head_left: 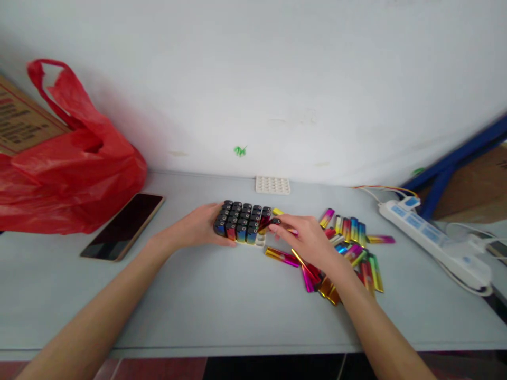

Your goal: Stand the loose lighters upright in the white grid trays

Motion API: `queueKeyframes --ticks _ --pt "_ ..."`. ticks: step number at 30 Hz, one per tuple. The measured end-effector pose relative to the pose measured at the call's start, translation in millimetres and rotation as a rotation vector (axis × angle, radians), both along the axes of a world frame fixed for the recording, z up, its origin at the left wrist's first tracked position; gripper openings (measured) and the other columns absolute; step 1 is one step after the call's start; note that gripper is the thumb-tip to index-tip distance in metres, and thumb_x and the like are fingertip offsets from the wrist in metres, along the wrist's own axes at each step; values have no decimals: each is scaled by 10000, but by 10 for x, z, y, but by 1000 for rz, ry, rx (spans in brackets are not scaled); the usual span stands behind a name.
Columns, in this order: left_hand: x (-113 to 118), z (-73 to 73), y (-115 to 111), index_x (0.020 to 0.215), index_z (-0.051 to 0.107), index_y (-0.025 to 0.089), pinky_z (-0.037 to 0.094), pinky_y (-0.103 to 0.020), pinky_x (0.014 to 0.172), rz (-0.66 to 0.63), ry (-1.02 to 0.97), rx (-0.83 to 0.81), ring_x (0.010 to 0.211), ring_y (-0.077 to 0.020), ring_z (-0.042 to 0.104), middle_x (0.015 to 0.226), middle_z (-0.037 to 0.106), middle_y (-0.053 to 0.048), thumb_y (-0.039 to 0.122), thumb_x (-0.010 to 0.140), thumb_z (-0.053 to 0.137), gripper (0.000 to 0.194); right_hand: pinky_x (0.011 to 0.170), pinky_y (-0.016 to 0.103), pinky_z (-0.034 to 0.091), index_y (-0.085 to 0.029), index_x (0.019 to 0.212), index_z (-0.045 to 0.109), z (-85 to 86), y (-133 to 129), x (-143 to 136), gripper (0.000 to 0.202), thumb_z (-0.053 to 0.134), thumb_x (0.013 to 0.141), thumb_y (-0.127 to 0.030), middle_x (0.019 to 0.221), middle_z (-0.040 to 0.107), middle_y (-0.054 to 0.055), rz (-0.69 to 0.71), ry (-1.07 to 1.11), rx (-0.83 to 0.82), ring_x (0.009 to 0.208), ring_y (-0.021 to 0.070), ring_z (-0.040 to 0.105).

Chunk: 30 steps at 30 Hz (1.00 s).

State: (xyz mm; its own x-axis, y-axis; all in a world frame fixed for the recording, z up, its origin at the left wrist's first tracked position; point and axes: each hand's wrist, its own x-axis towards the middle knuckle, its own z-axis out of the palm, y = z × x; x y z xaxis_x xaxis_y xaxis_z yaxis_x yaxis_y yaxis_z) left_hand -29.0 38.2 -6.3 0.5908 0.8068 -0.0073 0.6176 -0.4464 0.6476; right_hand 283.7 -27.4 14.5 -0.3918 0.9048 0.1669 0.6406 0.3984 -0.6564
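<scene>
Rows of lighters [241, 219] with black tops and shiny coloured bodies stand upright in a white holed tray [260, 241]. Several bare holes show at the tray's near right corner. My left hand [202, 226] is wrapped around the left side of this block, its thumb along the near edge. Between the fingertips of my right hand [299, 235] is a lighter [274, 221], held tilted over the right end of the tray; its lower part is partly hidden. Under and beside my right forearm lies a loose heap of metallic lighters [352, 253].
A second white holed tray [273, 185] lies by the wall. On the left are a phone [122, 227], a red plastic bag [79, 174] and a cardboard box [24, 119]. A white power strip [435, 243] with cables is at the right, near a blue metal frame [439, 184].
</scene>
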Motion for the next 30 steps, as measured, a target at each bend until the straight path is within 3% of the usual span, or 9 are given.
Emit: queueKeyframes --ticks 6,12,14,18,21,26,30 --pt "3 17 -10 1265 707 195 595 -434 987 -23 -11 -6 1117 -332 755 1235 818 -99 613 769 910 679 767 318 495 -224 1082 713 -19 6 -61 192 579 1175 -326 1017 816 87 -6 -189 84 891 249 771" --pt "-10 -11 15 1277 713 198 591 -448 1016 -11 -13 -10 1141 -348 749 1252 810 -94 630 727 944 737 636 324 406 -238 1183 726 82 -60 -109 214 560 1190 -373 855 805 48 -4 -412 26 729 247 758" --pt "-9 -8 13 1277 714 200 591 -429 1019 -7 -8 -22 1144 -342 748 1252 813 -91 628 737 942 725 641 331 400 -234 1144 763 81 -57 -155 251 583 1179 -405 861 818 75 -56 -482 66 749 264 772" --pt "-5 3 -4 1253 716 212 596 -397 1007 3 -8 -27 1120 -331 755 1235 825 -80 649 733 935 713 704 341 428 -226 869 788 39 -22 -173 393 655 1138 -479 815 818 106 -109 -525 92 748 262 764" --pt "-3 2 -11 1215 717 222 599 -391 994 18 -21 -22 1115 -339 756 1226 830 -79 648 716 940 693 716 339 428 -238 899 796 4 21 33 421 604 1156 -511 823 826 81 -147 -417 100 752 254 753" --pt "-8 -12 10 1206 713 213 588 -371 979 9 -13 -18 1103 -326 753 1210 834 -75 633 710 948 690 747 345 460 -216 1028 793 -41 189 686 270 618 1131 -394 764 787 43 -371 -335 133 723 248 726" --pt "-14 -21 20 1216 711 206 593 -400 986 19 -6 -32 1089 -319 753 1197 831 -74 642 725 942 696 886 377 548 -195 1066 800 -145 308 863 200 659 1077 -336 958 816 92 -334 -229 211 904 261 760"
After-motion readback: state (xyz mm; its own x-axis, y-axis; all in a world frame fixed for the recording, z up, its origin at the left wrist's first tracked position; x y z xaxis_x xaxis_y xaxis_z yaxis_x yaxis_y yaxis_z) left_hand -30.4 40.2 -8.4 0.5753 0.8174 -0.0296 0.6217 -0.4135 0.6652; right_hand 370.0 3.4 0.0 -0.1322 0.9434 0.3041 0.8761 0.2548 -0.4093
